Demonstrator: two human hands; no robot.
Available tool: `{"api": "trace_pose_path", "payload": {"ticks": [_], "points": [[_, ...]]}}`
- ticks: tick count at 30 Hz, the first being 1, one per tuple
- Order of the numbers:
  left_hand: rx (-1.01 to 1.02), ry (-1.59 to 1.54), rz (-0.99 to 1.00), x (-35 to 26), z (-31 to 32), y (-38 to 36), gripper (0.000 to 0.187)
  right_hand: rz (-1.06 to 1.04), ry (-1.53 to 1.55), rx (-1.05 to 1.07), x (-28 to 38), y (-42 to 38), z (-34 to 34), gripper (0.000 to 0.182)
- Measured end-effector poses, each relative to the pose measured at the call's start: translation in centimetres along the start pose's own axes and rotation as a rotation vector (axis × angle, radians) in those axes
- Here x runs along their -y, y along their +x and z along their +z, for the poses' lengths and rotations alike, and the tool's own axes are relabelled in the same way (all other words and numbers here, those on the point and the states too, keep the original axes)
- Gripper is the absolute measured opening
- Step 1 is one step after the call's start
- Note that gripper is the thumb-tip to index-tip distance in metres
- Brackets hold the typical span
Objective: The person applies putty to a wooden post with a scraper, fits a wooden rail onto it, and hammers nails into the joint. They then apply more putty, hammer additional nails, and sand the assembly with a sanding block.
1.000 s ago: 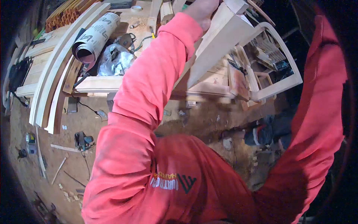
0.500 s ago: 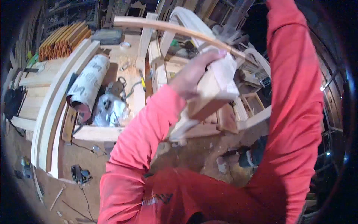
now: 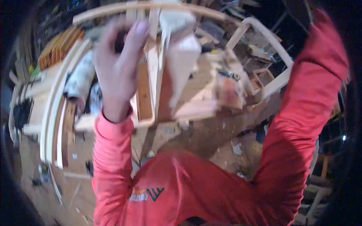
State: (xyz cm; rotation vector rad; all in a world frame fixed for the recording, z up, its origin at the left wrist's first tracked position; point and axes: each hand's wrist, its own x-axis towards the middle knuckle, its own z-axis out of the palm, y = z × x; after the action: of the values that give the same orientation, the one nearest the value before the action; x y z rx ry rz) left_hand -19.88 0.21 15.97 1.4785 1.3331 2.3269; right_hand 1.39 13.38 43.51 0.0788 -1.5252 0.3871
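My left hand (image 3: 118,67) is raised over the workbench, blurred. Its thumb and fingers are apart, with nothing visible between them. Just to its right stands a pale wooden frame piece (image 3: 156,83), with a white sheet or cloth (image 3: 175,22) lying at its upper end. Above the hand, a long, curved wooden strip (image 3: 102,13) runs across the top of the view. My right arm in its red sleeve (image 3: 301,113) reaches up to the upper right; the hand itself does not show.
Left of the hand lie a printed roll (image 3: 80,77), long pale boards (image 3: 56,109) and a stack of orange-edged pieces (image 3: 58,49). A rounded wooden frame (image 3: 271,35) stands at the right. Wood scraps and a cord litter the brown floor (image 3: 181,143).
My left hand has come off the wooden piece with the white sheet and swung left and up, its fingers spreading. The camera view has shifted; my right arm stays raised.
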Motion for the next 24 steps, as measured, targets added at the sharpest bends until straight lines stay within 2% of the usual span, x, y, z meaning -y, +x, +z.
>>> {"api": "trace_pose_path", "payload": {"ticks": [1,2,4,6,9,10,11,14,16,17,18,19,21,22,24], "points": [[0.04,-0.019,0.279,-1.5,1.4,0.2,0.021,0.015,-0.021,0.032,0.9,-1.9,-1.6,0.012],[0.243,0.094,0.237,-4.2,1.8,-1.2,0.031,0.029,-0.034,0.057,1.9,-3.8,-3.3,0.012],[0.523,0.205,0.174,-8.8,3.0,-2.9,0.035,0.067,-0.041,0.091,4.1,-7.1,-6.7,0.013],[0.708,0.286,-0.016,-11.6,5.2,-5.0,0.044,0.097,-0.037,0.098,6.2,-10.0,-10.5,0.015],[0.571,0.182,-0.014,-6.8,10.3,-13.5,0.034,0.159,-0.026,0.099,8.3,-14.6,-15.4,0.017],[0.666,0.07,-0.047,-6.6,10.6,-15.8,0.036,0.176,-0.019,0.104,8.9,-15.8,-16.8,0.018],[0.606,-0.173,-0.253,-6.5,11.9,-18.9,0.036,0.201,-0.021,0.107,9.5,-16.9,-17.9,0.019],[0.626,-0.444,-0.626,-5.4,15.2,-27.3,0.025,0.288,-0.086,0.09,9.7,-21.9,-20.9,0.024],[0.689,-0.43,-0.572,-3.6,17.1,-33.5,0.019,0.444,-0.163,-0.042,9.7,-27.5,-21.8,0.033],[0.784,-0.412,-0.705,-3.3,17.6,-35.9,0.021,0.423,-0.285,-0.015,9.9,-30.4,-23.2,0.03],[0.877,-0.397,-0.841,-3.1,17.7,-37.9,0.025,0.401,-0.408,0.009,10.0,-33.4,-24.5,0.028],[0.971,-0.378,-0.975,-2.7,18.0,-39.5,0.029,0.546,-0.43,-0.083,10.8,-35.8,-24.7,0.024],[0.993,-0.327,-1.368,-0.8,17.1,-41.7,0.047,0.837,-0.44,-0.284,12.3,-40.4,-25.0,0.019],[0.996,-0.282,-1.566,0.2,16.7,-42.5,0.056,0.946,-0.533,-0.32,12.8,-42.4,-25.8,0.018],[0.802,-0.516,-1.81,1.7,16.6,-44.7,0.069,0.942,-0.505,-0.41,13.6,-47.3,-29.2,0.013]]}}
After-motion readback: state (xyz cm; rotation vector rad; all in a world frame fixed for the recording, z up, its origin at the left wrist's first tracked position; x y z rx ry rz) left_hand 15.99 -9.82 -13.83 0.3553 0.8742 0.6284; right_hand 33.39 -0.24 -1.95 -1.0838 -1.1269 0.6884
